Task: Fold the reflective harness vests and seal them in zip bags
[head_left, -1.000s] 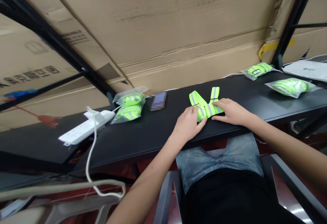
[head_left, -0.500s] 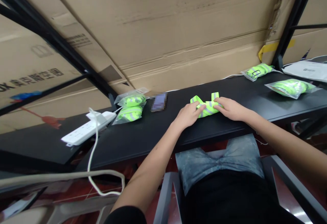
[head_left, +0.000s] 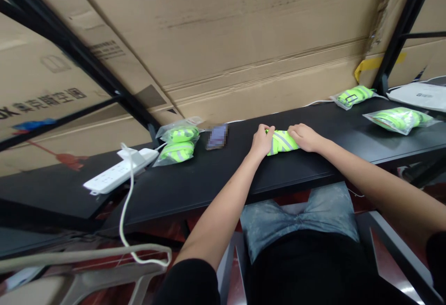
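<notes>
A neon-yellow reflective strap [head_left: 281, 141] with grey stripes lies rolled into a compact bundle on the black table [head_left: 216, 175]. My left hand [head_left: 262, 141] grips its left end with fingers curled. Its right end is held by my right hand [head_left: 304, 137], fingers closed over the top. Both forearms reach forward over the table's front edge.
A clear bag of the same straps [head_left: 177, 141] and a phone [head_left: 217, 136] lie left of my hands. A white power strip [head_left: 118, 171] with its cord sits further left. More bagged straps [head_left: 399, 119] [head_left: 352, 96] lie at right. Large cardboard boxes [head_left: 226, 40] stand behind the table.
The strap, spread flat with two loose ends a second ago, has been rolled away from me into a tight bundle. Both hands moved forward with it.
</notes>
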### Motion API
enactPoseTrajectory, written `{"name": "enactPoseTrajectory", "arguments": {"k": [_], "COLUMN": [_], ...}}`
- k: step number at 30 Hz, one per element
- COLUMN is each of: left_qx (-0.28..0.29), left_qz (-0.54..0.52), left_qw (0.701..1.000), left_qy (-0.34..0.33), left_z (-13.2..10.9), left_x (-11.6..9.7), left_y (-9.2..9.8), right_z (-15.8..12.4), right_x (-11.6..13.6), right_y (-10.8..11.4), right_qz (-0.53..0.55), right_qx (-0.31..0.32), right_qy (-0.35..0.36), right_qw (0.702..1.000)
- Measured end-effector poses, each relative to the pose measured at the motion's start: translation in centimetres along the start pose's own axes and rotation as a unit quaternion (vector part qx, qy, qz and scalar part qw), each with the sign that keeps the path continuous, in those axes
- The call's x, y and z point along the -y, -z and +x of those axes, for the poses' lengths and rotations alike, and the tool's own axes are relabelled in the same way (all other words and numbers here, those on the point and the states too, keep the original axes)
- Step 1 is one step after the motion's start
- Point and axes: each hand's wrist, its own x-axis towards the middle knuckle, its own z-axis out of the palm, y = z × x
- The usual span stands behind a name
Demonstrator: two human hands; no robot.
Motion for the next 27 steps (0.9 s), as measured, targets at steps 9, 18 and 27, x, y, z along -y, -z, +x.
{"name": "enactPoseTrajectory", "arguments": {"k": [9, 18, 27], "left_qx": [-0.016, -0.011, 0.08], "left_qz": [0.044, 0.159, 0.259], "left_qw": [0.998, 0.985, 0.938], "left_qy": [-0.049, -0.068, -0.214], "left_z": [0.5, 1.8, -2.7], "left_x": [-1.0, -1.7, -2.5], "left_y": [-0.1, 0.1, -0.6], "right_z": [0.4, 3.4, 4.4], "right_x": [-0.4, -1.8, -1.6], "right_y": [-0.4, -1.2, -1.3], "right_qz": [0.085, 0.086, 0.042], "right_qx": [-0.051, -0.003, 0.012], "right_qy": [-0.055, -0.135, -0.131], "right_qw": [0.994, 0.987, 0.99]}}
